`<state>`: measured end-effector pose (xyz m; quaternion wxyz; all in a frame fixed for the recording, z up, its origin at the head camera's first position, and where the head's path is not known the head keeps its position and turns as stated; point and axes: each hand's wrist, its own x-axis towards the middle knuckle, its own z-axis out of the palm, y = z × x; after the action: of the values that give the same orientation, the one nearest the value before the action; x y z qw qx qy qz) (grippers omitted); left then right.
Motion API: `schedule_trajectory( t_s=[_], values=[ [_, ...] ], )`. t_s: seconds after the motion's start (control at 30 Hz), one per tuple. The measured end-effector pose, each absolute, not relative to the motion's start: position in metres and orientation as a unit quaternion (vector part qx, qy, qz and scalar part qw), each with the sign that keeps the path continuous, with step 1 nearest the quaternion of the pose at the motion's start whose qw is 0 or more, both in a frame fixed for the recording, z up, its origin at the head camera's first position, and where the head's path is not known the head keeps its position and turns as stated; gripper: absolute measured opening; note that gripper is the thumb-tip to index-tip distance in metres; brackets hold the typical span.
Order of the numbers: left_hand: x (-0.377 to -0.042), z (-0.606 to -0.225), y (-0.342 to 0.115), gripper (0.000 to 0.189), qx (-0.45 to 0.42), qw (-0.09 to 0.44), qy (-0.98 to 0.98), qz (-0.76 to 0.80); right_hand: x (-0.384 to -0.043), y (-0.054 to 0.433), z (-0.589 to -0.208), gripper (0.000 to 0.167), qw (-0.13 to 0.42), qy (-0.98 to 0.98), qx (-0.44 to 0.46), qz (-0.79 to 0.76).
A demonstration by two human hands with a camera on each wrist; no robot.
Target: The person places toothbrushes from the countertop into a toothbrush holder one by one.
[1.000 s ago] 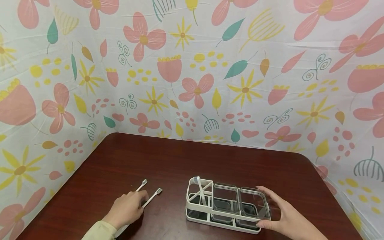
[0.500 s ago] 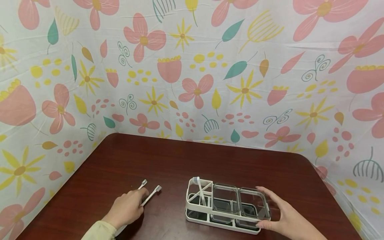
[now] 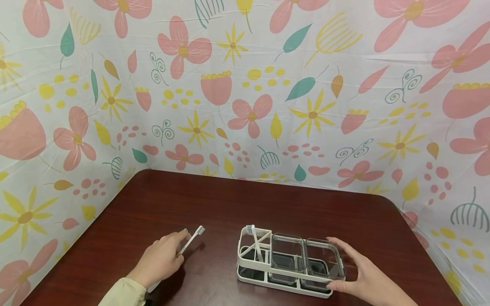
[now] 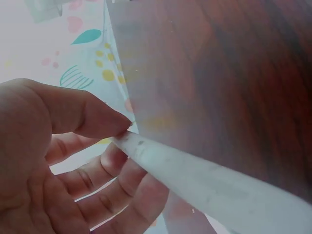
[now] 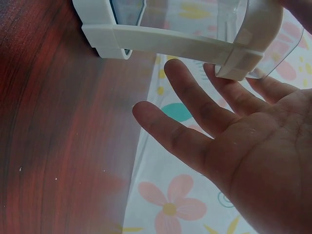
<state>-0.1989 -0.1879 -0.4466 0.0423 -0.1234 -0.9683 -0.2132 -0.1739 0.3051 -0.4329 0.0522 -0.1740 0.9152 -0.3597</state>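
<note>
My left hand [image 3: 158,259] pinches a white toothbrush [image 3: 193,236], its bristle end tilted up over the table. In the left wrist view thumb and fingertips meet on its handle [image 4: 204,180]. Just behind those fingers shows the head of a second toothbrush [image 3: 185,230], mostly hidden by the hand. A white toothbrush holder [image 3: 252,267] stands to the right, with another toothbrush [image 3: 256,244] leaning in its left compartment. My right hand [image 3: 363,274] grips the holder's right end, thumb at the front and index finger at the back; its other fingers spread beside the frame in the right wrist view.
Two clear cups [image 3: 288,253] sit in the holder's middle and right compartments. The dark red wooden table [image 3: 229,199] has rounded far corners. A flower-patterned curtain [image 3: 245,85] hangs behind it and along both sides.
My left hand has raised the toothbrush, its head now higher, and the hand covers more of the second brush. The right hand and the holder have not moved.
</note>
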Motion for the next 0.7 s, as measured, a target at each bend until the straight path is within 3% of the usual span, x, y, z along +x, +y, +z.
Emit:
schedule_trajectory(
  t_s=[0.7],
  values=[
    [-0.203, -0.421, -0.184, 0.038, -0.140, 0.098, -0.912, -0.372, -0.174, 0.306, -0.434, 0.085, 0.052, 0.916, -0.174, -0.358]
  ],
)
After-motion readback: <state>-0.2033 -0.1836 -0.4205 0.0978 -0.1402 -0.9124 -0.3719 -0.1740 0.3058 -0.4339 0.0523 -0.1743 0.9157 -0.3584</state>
